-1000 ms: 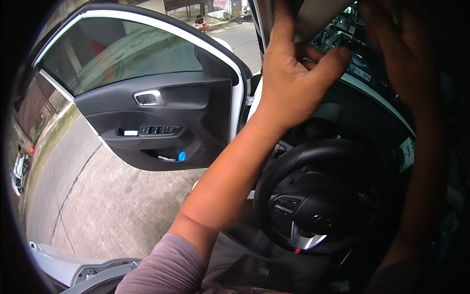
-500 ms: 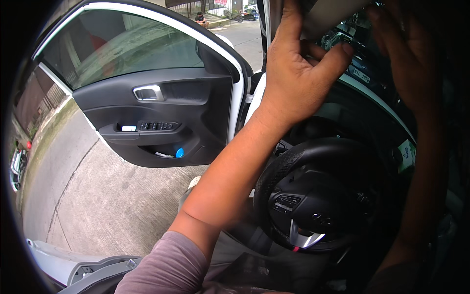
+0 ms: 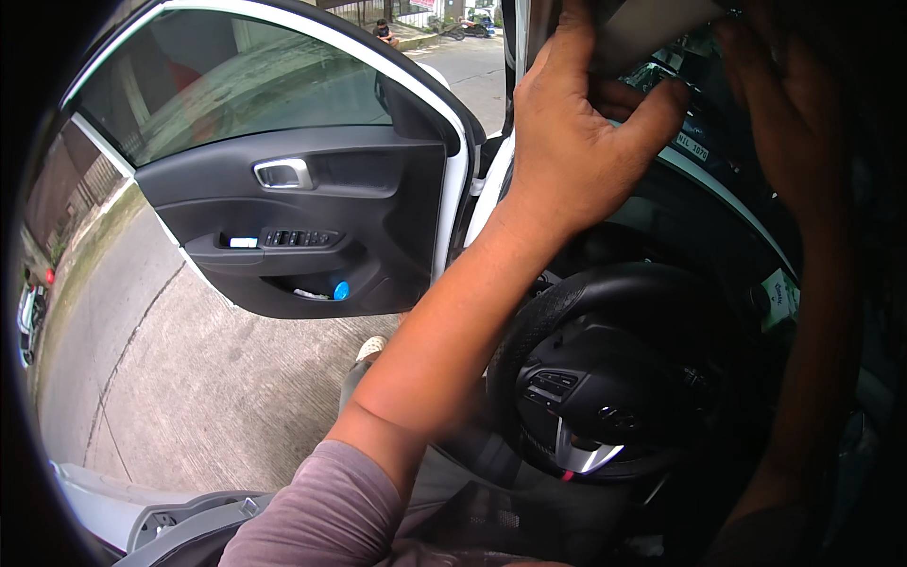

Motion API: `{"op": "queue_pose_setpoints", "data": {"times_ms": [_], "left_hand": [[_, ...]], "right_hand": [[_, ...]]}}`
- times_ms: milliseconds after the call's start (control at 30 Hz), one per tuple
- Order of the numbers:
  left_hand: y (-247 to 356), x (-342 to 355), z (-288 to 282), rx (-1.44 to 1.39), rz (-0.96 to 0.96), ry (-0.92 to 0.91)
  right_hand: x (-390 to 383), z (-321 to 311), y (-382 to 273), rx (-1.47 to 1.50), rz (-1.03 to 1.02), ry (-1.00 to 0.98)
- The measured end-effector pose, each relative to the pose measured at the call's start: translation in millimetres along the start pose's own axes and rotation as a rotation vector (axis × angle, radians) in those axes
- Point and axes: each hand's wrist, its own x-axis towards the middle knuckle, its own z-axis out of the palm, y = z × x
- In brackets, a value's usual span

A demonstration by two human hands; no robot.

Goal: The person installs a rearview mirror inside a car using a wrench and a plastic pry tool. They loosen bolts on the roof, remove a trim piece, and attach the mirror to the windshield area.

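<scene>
My left hand [image 3: 595, 123] is raised at the top of the windscreen, its fingers curled at a grey panel [image 3: 647, 28], apparently a sun visor, with the thumb bent out below it. In the shade to the right, my right hand [image 3: 775, 113] has its fingertips pressed together at the panel’s right end; what they grip there is partly hidden. Both forearms rise from the lower edge, either side of the black steering wheel [image 3: 614, 283].
An open white car door [image 3: 378, 227] with black trim is on the left, over concrete pavement [image 3: 189, 378]. A shoe [image 3: 370, 348] shows below it. A person [image 3: 384, 34] sits across the road. A green-and-white packet [image 3: 780, 298] lies right of the wheel.
Both hands have shifted slightly rightward, still at the panel. The door sits a little higher and further left in the picture, and more of the shoe shows.
</scene>
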Motion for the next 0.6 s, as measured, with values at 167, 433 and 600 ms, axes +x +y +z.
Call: {"op": "queue_pose_setpoints", "data": {"times_ms": [167,433,600], "left_hand": [[-13,-1,6,-0.083,0.08,0.028],[6,-3,9,-0.027,0.045,0.004],[6,-6,13,-0.265,0.001,-0.011]], "right_hand": [[4,37,11,-0.454,-0.173,0.35],[7,45,-25,-0.379,0.06,0.325],[6,49,-26,-0.53,0.055,0.314]]}}
